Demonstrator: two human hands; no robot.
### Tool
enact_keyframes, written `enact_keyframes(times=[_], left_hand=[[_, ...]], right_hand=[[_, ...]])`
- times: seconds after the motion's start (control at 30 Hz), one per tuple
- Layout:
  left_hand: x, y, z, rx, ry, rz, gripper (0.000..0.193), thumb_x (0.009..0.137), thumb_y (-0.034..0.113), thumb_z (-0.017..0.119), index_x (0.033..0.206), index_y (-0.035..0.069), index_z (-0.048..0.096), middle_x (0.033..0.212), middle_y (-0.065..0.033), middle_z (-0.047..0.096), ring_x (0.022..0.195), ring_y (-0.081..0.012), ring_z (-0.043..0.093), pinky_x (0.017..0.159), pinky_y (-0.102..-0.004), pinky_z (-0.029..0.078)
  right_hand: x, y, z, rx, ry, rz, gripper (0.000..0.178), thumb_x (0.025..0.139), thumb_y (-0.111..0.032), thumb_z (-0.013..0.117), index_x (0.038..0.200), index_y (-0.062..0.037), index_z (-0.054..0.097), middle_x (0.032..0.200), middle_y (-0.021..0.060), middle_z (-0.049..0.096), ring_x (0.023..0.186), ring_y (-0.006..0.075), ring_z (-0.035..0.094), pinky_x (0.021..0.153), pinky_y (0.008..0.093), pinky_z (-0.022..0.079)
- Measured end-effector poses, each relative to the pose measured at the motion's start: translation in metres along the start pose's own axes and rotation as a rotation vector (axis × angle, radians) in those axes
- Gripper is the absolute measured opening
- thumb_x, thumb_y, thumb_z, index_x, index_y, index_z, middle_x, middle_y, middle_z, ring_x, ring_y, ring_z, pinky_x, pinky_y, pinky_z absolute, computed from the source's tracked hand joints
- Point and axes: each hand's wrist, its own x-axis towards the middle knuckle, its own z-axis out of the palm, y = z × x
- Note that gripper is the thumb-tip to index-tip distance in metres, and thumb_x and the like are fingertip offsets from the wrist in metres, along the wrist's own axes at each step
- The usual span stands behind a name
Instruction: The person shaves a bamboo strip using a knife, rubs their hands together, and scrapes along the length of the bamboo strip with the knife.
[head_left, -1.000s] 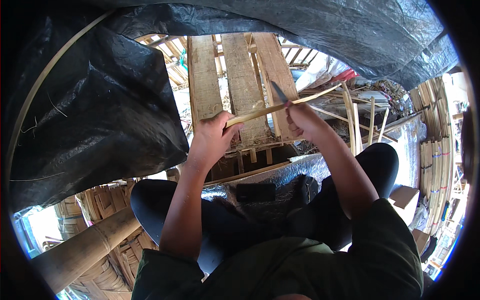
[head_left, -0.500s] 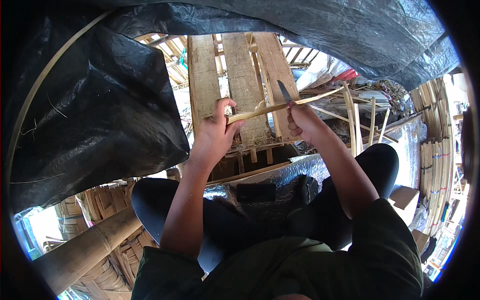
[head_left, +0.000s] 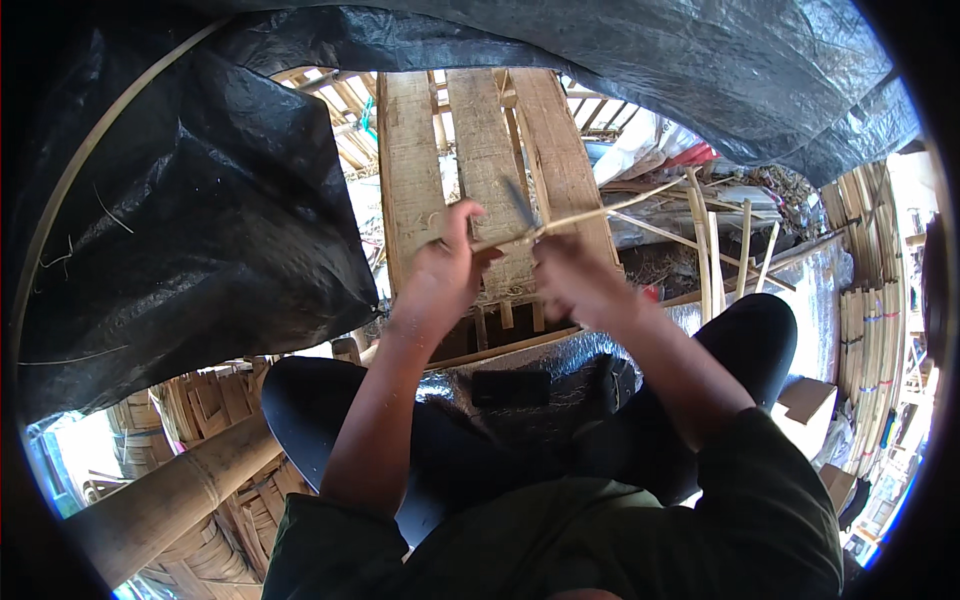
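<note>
A thin, pale bamboo strip (head_left: 605,211) slants across in front of me, its far end rising to the right. My left hand (head_left: 438,282) is closed round its near end, the index finger raised. My right hand (head_left: 582,280), smeared by motion, grips a knife by its handle, which the fingers hide. The dark blade of the knife (head_left: 519,204) points up and to the left, crossing the strip between my hands. Beneath both hands lie wooden planks (head_left: 410,150) with gaps between them and a few shavings on top.
Black plastic sheeting (head_left: 230,230) hangs at the left and along the top. Upright bamboo sticks (head_left: 717,260) stand beyond my right knee. Bundled bamboo strips (head_left: 868,335) line the far right. A thick bamboo pole (head_left: 185,495) lies lower left. Silver foil sheeting (head_left: 460,383) lies between my legs.
My right hand and the knife have moved left along the bamboo strip, closer to my left hand. My left hand has shifted slightly right and down, still holding the strip.
</note>
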Motion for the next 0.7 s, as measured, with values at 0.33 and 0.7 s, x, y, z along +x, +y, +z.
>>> enact_keyframes(times=[0.33,0.7], left_hand=[[-0.003,0.003,0.005,0.008,0.002,0.017,0.056,0.094,-0.003,0.065,0.139,0.014,0.035,0.084,-0.0139,0.076,0.079,-0.0337,0.077,0.067,-0.0432,0.057],[-0.001,0.009,-0.007,-0.037,0.012,0.009,0.061,0.091,-0.011,0.058,0.142,0.012,0.033,0.084,-0.0141,0.075,0.081,-0.0307,0.077,0.072,-0.0419,0.058]], right_hand=[[-0.008,0.003,0.010,0.073,0.022,-0.007,0.034,0.113,-0.042,0.038,0.093,-0.0141,0.042,0.062,-0.0069,0.029,0.047,0.0067,0.026,0.042,0.0287,0.021],[-0.022,-0.007,0.016,0.158,-0.059,0.101,0.035,0.114,-0.043,0.037,0.094,-0.0139,0.042,0.064,-0.0079,0.028,0.047,0.0053,0.024,0.042,0.0271,0.021]])
